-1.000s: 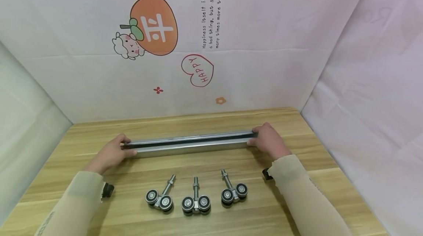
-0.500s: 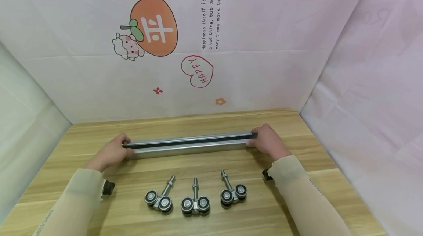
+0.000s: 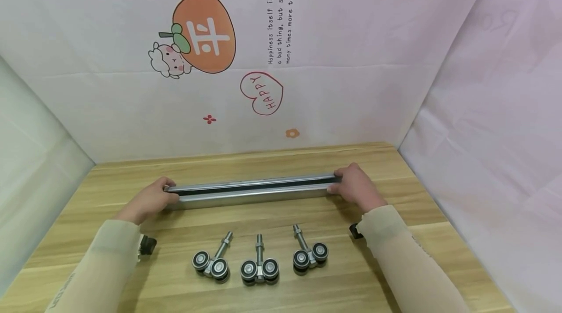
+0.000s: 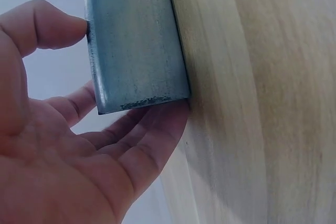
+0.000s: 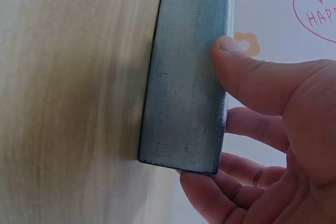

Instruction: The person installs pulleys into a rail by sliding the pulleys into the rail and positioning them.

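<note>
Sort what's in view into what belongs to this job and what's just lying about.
Job: metal rail, held at its ends by left hand and right hand; probably the three roller bolts too, lying untouched nearby.
Setting only: printed cloth, wooden tabletop; nothing loose looks stray.

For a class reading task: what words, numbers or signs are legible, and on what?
"Happiness itself is not a bad thing, but some hap... many times more trouble t...": back cloth, last two lines cut off.
"HAPPY": red heart printed there.
"平", sideways: orange fruit printed there.
Too small or faint: print on left sleeve, right sleeve, right-hand cloth.
None legible: metal rail.
</note>
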Available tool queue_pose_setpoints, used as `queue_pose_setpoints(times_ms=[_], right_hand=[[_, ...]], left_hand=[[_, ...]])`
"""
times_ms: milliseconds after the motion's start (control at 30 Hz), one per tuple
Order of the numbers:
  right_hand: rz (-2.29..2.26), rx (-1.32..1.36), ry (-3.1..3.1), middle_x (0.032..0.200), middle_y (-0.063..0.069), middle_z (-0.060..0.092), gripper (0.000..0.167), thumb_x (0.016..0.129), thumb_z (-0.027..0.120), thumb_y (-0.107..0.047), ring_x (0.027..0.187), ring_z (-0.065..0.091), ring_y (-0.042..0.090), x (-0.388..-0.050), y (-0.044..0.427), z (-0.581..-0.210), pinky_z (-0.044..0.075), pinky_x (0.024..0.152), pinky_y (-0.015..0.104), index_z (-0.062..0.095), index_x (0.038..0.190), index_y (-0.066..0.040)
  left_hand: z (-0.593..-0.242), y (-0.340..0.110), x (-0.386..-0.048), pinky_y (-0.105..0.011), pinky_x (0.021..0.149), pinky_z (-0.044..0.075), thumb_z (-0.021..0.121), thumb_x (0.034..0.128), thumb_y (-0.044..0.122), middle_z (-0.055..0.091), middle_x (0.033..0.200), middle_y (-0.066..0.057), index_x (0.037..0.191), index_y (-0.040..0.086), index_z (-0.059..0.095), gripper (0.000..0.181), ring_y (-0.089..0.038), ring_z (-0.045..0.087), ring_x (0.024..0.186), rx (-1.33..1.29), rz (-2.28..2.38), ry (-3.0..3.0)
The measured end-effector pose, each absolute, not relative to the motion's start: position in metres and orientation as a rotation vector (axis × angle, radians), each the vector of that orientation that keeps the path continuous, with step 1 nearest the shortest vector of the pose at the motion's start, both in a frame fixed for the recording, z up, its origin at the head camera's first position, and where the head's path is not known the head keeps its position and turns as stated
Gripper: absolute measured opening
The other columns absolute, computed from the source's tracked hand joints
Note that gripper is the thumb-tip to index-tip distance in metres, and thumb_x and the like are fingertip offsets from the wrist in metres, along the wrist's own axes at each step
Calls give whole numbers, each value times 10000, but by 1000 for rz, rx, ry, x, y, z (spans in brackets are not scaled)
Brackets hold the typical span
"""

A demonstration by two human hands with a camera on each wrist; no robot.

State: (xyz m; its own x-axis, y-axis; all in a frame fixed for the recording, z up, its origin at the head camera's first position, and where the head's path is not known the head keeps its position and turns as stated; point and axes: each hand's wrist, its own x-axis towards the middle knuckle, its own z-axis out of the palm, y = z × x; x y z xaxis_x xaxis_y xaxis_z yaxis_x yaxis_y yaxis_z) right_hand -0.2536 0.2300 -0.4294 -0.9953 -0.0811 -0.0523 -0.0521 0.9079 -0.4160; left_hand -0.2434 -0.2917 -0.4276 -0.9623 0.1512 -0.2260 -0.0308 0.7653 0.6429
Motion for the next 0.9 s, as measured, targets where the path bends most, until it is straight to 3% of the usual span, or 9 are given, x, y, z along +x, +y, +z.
queue_pose_setpoints(times_ms=[233,333,467,567,700,800,900], right_hand=[[-658,-113,3002,1267,309,466,638,890,768,-277,1033,539,356,-251,227,-428,415,962,522,538,1370,75],[-632,-110,3001,1369,362,378,739,890,763,-316,1144,500,454,-246,226,-428,392,977,575,451,1430,81],[-609,-105,3055,1485,378,223,816,907,726,-372,1294,326,551,-238,223,-428,333,1003,641,346,1488,58],[-671,-148,3102,1452,320,338,722,936,684,-364,1275,384,497,-232,219,-420,362,990,616,398,1465,36],[-870,-317,2965,1199,155,608,496,957,667,-333,1082,572,332,-224,210,-406,469,889,510,584,1315,-1],[-974,-396,2768,1043,22,656,354,958,671,-318,954,599,211,-220,203,-406,496,812,424,673,1202,-61],[-1016,-415,2594,996,-18,660,323,963,668,-308,900,603,173,-216,198,-412,497,784,394,687,1188,-77]], left_hand=[[-424,-292,-242,-552,899,410,635,933,224,470,1338,-337,1343,-77,417,553,-419,494,1119,97,979,2700],[-423,-292,-241,-565,910,399,644,933,232,481,1329,-337,1339,-70,428,550,-424,494,1118,100,977,2702],[-426,-292,-238,-573,924,393,635,943,245,485,1338,-329,1370,-56,423,564,-428,494,1135,97,975,2696],[-428,-292,-238,-574,933,390,627,947,250,479,1354,-325,1389,-47,416,572,-432,486,1156,97,980,2700],[-429,-292,-239,-559,919,399,628,940,257,481,1354,-320,1387,-42,417,578,-421,490,1138,101,980,2711],[-430,-292,-239,-560,918,400,626,940,257,473,1362,-325,1388,-42,416,578,-425,487,1143,99,978,2712],[-430,-292,-238,-578,932,391,620,944,253,461,1374,-333,1392,-44,413,576,-444,475,1171,95,979,2707]])
